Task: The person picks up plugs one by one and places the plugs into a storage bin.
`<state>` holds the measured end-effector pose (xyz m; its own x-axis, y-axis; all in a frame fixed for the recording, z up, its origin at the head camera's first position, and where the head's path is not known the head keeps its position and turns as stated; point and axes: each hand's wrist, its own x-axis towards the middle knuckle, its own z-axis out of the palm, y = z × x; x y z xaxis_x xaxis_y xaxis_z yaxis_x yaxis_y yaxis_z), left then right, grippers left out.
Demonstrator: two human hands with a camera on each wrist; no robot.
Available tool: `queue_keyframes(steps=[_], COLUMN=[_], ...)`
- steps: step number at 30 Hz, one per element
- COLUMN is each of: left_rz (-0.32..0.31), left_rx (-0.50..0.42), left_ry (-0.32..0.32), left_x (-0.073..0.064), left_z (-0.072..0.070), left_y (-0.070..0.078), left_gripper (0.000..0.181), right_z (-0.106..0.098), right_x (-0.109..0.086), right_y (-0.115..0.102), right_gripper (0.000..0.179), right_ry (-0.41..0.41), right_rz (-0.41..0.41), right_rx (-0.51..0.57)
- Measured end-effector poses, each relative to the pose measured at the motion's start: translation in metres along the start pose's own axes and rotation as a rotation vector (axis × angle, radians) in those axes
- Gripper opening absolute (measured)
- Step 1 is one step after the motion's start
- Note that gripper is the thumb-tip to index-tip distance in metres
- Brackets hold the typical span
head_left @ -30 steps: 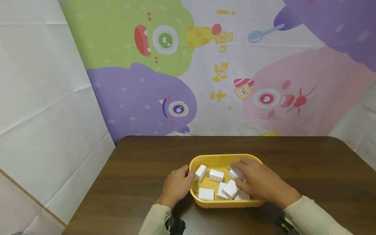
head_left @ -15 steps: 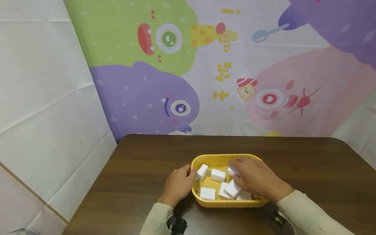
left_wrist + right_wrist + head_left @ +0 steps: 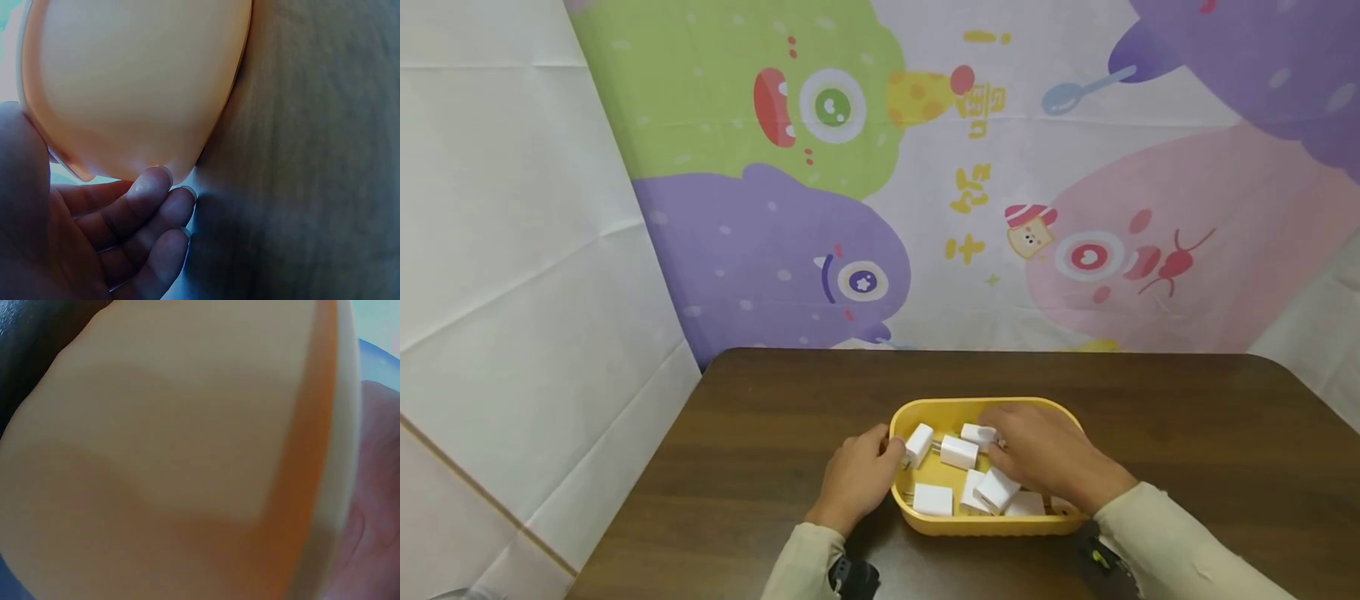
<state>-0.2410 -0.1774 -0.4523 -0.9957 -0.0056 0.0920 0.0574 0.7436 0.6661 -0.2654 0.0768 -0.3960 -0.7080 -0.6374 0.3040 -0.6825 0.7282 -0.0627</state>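
A yellow plastic basket (image 3: pixel 981 525) holds several white charger plugs, some with metal prongs showing. My left hand (image 3: pixel 859 477) grips its left end, thumb over the rim and fingers against the outer wall; the left wrist view shows those fingers (image 3: pixel 153 187) curled under the basket's side. Inside the basket, my right hand (image 3: pixel 1048 446) pinches the right end of a white charger plug (image 3: pixel 977 435), whose prongs point left. Right beside it lies another charger plug (image 3: pixel 958 452). In the right wrist view the basket wall (image 3: pixel 187 437) hides the fingers.
More plugs lie along the near side: a single charger plug (image 3: pixel 932 500) at left and an overlapping pile (image 3: pixel 996 490) at right. A charger plug (image 3: pixel 919 445) leans at the left end. The brown table (image 3: pixel 760 433) meets a cartoon-print cloth (image 3: pixel 775 250) behind.
My right hand has moved left inside the basket with the charger plug, bringing it close to the neighbouring one. More of that plug shows now. My left hand keeps its hold on the rim.
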Motion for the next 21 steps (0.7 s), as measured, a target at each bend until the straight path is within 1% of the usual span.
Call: queue_keyframes(steps=[3, 9, 15, 21], left_rz=[0.002, -0.004, -0.012, -0.021], left_rx=[-0.007, -0.013, -0.028, -0.032], left_ry=[-0.001, -0.002, -0.014, -0.017], left_x=[0.000, 0.001, 0.000, 0.000], left_z=[0.000, 0.000, -0.001, 0.001], left_y=[0.001, 0.002, 0.003, 0.002], left_gripper=[0.026, 0.028, 0.027, 0.026], right_z=[-0.001, -0.001, -0.005, -0.014], right_x=[-0.003, -0.010, -0.015, -0.019], right_y=[0.001, 0.003, 0.003, 0.008], right_gripper=[0.024, 0.024, 0.022, 0.023], right_ry=[0.004, -0.025, -0.003, -0.024], right_rz=[0.019, 0.054, 0.060, 0.126], right_rx=[0.002, 0.026, 0.036, 0.051])
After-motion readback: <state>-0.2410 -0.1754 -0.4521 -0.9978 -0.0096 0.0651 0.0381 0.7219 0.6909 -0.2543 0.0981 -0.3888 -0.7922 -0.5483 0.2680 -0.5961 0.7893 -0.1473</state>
